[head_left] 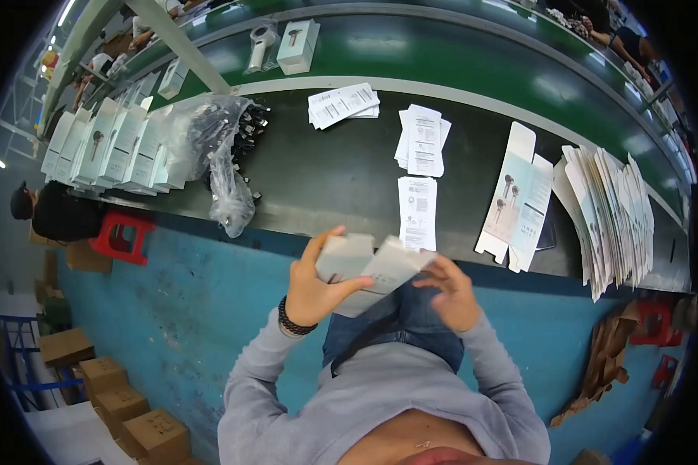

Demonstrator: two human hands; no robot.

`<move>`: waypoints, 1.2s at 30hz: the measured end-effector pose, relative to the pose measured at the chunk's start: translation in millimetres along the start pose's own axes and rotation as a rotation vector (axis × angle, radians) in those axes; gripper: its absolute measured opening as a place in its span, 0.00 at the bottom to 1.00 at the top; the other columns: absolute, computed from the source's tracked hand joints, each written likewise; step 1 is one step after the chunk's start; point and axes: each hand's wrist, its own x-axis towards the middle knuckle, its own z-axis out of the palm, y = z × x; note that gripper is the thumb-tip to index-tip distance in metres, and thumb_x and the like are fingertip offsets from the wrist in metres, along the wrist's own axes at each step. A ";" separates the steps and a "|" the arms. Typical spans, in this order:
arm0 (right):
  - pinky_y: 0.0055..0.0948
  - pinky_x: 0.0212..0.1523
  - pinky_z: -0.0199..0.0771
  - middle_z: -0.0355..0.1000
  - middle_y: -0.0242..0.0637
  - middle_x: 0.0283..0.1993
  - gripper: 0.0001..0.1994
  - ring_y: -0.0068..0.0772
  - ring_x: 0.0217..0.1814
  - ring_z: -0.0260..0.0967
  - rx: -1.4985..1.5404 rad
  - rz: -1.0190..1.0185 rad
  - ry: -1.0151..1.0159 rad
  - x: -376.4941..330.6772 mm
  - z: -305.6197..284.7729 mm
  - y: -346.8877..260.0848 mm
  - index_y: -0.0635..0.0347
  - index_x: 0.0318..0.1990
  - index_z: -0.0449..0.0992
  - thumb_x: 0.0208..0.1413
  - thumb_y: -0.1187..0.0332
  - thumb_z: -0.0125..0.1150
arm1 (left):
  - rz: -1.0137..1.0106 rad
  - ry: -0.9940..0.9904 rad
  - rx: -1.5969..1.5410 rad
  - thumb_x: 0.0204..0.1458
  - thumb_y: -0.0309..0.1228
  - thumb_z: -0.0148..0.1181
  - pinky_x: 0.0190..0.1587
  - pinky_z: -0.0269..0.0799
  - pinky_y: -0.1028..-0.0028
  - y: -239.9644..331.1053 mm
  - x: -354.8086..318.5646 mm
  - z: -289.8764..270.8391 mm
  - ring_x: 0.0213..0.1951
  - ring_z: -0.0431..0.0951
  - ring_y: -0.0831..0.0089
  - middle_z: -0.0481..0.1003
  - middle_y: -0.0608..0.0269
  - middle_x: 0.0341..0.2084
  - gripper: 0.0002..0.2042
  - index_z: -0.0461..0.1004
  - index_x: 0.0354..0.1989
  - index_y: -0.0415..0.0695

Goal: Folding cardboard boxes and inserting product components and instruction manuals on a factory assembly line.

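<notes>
A pale folding carton [364,271] is held over my lap, just off the table's near edge, its end flaps standing up. My left hand [316,283] is closed around its left side, with the thumb across the front. Beside the carton's right flap is my right hand [452,294], fingers loosely bent and apart, slightly blurred; its fingertips are at the flap, and I cannot tell whether they touch it. Printed leaflets [417,213] lie just beyond the carton, with another leaflet pile [424,139] behind them. Flattened cartons [517,198] with product pictures rest on the table to the right.
A thick stack of flat cartons [609,217] fills the table's right end. On the left stand several upright boxes [105,147] beside a clear plastic bag [229,182] of small dark parts. More leaflets [343,105] lie farther back. The green conveyor [395,50] carries a box [298,46] and a bagged white device [262,46].
</notes>
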 end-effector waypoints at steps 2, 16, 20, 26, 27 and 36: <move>0.29 0.50 0.65 0.68 0.41 0.49 0.26 0.30 0.49 0.67 -0.144 -0.062 -0.008 -4.3 22.5 10.7 0.67 0.54 0.62 0.53 0.59 0.58 | 0.057 0.129 -0.159 0.38 0.27 0.69 0.48 0.66 0.76 -12.9 -0.6 13.8 0.50 0.68 0.71 0.69 0.53 0.47 0.33 0.60 0.55 0.41; 0.30 0.48 0.65 0.65 0.46 0.50 0.35 0.34 0.50 0.64 -0.510 -0.338 0.335 13.1 20.4 1.7 0.66 0.58 0.55 0.47 0.61 0.65 | 0.196 -0.056 -0.763 0.36 0.48 0.69 0.57 0.57 0.63 -27.4 8.8 44.1 0.61 0.55 0.56 0.51 0.47 0.60 0.52 0.39 0.62 0.37; 0.34 0.58 0.55 0.51 0.47 0.62 0.49 0.37 0.61 0.53 -0.080 -0.355 0.155 12.8 37.6 3.3 0.64 0.64 0.37 0.44 0.54 0.67 | 0.420 0.058 -0.114 0.42 0.39 0.65 0.60 0.47 0.58 -20.4 5.4 49.8 0.64 0.42 0.43 0.43 0.37 0.62 0.50 0.32 0.64 0.37; 0.35 0.59 0.54 0.53 0.48 0.61 0.49 0.40 0.62 0.53 -0.072 -0.199 0.126 15.8 34.2 15.8 0.64 0.64 0.42 0.40 0.54 0.69 | 0.830 0.006 0.140 0.40 0.45 0.61 0.57 0.24 0.38 -11.0 5.7 36.0 0.64 0.34 0.38 0.52 0.44 0.60 0.47 0.40 0.65 0.39; 0.35 0.58 0.55 0.54 0.48 0.59 0.48 0.41 0.61 0.54 -0.121 -0.238 0.145 14.2 33.9 17.0 0.64 0.64 0.44 0.41 0.53 0.68 | 0.825 0.007 0.141 0.40 0.45 0.61 0.57 0.24 0.38 -7.1 5.6 30.7 0.64 0.34 0.38 0.52 0.44 0.60 0.47 0.40 0.65 0.39; 0.33 0.55 0.56 0.57 0.49 0.55 0.22 0.37 0.57 0.55 0.071 -0.394 0.217 16.7 52.4 5.1 0.64 0.53 0.56 0.56 0.62 0.51 | 0.734 0.082 -0.230 0.47 0.22 0.52 0.53 0.59 0.59 -2.7 15.8 61.1 0.51 0.65 0.52 0.66 0.50 0.43 0.24 0.58 0.55 0.41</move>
